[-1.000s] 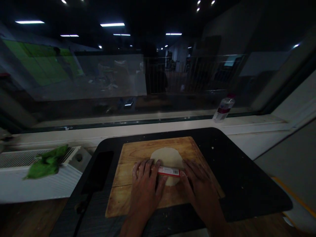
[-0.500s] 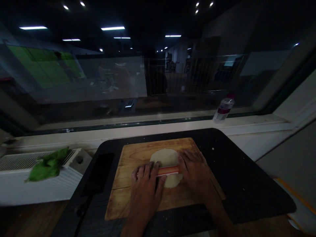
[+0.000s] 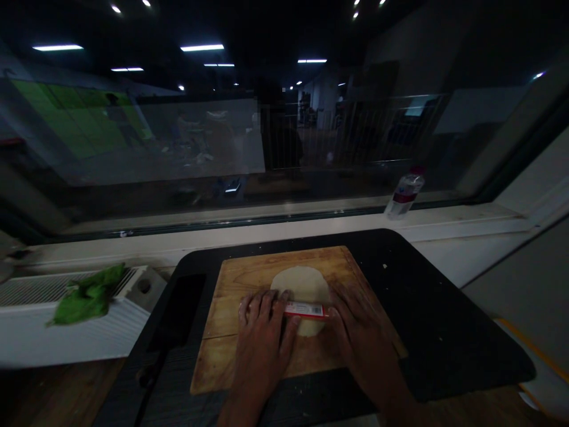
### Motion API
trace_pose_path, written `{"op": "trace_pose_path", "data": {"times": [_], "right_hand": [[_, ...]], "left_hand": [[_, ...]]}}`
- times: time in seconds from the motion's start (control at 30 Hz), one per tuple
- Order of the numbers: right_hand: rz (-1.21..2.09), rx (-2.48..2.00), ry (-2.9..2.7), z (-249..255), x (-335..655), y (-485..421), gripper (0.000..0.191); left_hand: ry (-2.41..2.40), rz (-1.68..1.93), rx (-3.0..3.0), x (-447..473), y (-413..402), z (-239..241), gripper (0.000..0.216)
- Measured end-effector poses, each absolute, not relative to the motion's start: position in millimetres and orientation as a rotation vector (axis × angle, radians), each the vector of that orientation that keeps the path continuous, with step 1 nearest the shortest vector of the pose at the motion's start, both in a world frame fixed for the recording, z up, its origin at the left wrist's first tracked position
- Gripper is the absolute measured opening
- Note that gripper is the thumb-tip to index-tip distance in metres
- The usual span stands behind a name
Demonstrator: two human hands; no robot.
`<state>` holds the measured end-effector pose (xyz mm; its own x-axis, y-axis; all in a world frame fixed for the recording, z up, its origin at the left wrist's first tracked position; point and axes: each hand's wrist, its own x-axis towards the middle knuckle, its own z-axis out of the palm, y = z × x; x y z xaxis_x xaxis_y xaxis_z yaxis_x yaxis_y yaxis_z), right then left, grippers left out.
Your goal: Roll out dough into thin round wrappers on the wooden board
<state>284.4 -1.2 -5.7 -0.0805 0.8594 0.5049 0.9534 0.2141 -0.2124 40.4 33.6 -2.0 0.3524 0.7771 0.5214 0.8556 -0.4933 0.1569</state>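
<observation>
A flattened round of pale dough (image 3: pixel 299 281) lies on a wooden board (image 3: pixel 231 274). Across its lower part runs a rolling pin (image 3: pixel 306 309) with a red and white printed label. My left hand (image 3: pixel 263 332) is closed over the pin's left end, thumb on the near side and fingers beyond. Over the right end, my right hand (image 3: pixel 362 323) holds the pin under its palm and long, bent fingers. The hands hide both ends of the pin. Dough shows on the far and near sides of it.
The board rests on a black table (image 3: pixel 444 332) with small crumbs. At left lies a dark flat object (image 3: pixel 180 308) with a cable. A green cloth (image 3: pixel 89 295) hangs on the radiator (image 3: pixel 80 338). A plastic bottle (image 3: pixel 403 194) stands on the windowsill (image 3: pixel 347 223).
The rolling pin has turned, so its white barcoded label now faces up. My right hand has shifted slightly to the right and towards me; the left has hardly moved.
</observation>
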Motion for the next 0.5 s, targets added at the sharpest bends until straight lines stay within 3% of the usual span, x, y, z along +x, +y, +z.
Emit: {"op": "trace_pose_path", "data": {"times": [0.2, 0.5], "right_hand": [[-0.271, -1.706, -1.934, -12.7, 280.4, -2.3, 0.048], [-0.249, -1.788, -2.032, 7.3, 282.9, 67.8, 0.053]], "left_hand": [[-1.497, -0.849, -2.448, 42.1, 32.8, 0.4, 0.039], [-1.523, -0.789, -2.418, 40.6, 35.4, -6.3, 0.042]]}}
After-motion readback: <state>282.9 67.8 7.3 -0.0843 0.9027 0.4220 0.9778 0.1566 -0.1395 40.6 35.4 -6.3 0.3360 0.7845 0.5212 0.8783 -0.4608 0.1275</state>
